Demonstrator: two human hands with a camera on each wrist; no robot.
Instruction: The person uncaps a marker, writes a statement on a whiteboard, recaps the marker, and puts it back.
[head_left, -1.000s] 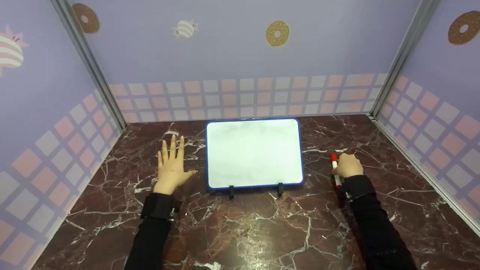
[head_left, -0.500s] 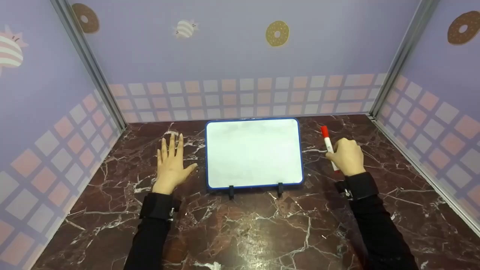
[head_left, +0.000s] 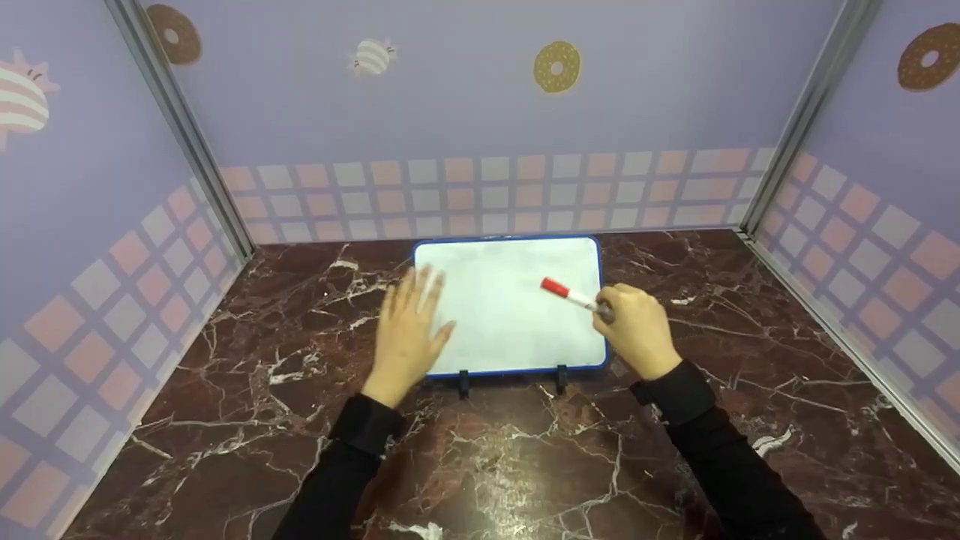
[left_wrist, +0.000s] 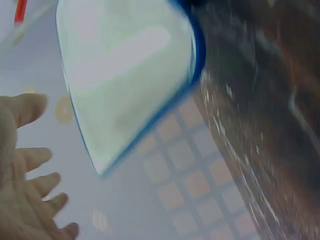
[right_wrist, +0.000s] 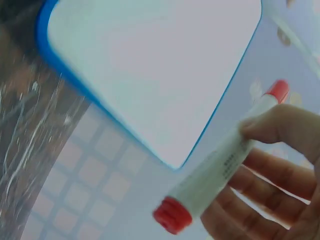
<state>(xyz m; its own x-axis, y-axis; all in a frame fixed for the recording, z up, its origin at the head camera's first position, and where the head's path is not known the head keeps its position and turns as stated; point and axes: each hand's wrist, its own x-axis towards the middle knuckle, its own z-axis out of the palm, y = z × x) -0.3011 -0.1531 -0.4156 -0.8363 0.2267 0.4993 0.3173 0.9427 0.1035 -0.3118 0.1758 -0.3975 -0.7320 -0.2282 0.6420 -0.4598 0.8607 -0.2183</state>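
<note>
A whiteboard (head_left: pixel 502 307) with a blue frame stands propped on two small black feet (head_left: pixel 562 379). My right hand (head_left: pixel 637 330) holds a red-and-white marker (head_left: pixel 581 298) between thumb and fingers, its red cap pointing left across the right part of the board. Seen from the right wrist, the marker (right_wrist: pixel 220 165) has red at both ends, and the thumb presses on its barrel. My left hand (head_left: pixel 405 337) is raised, fingers spread and holding nothing. It overlaps the board's left edge in the head view; the left wrist view shows its fingers (left_wrist: pixel 40 185) apart from the board.
A dark red marbled tabletop (head_left: pixel 495 465) lies beneath. Purple panels with a checked border (head_left: pixel 495 191) rise at the back and both sides, joined by metal corner posts (head_left: pixel 795 120).
My right hand has lifted the marker off the table and brought it left over the board, tilting it sideways. My left hand has left the tabletop and moved right to the board.
</note>
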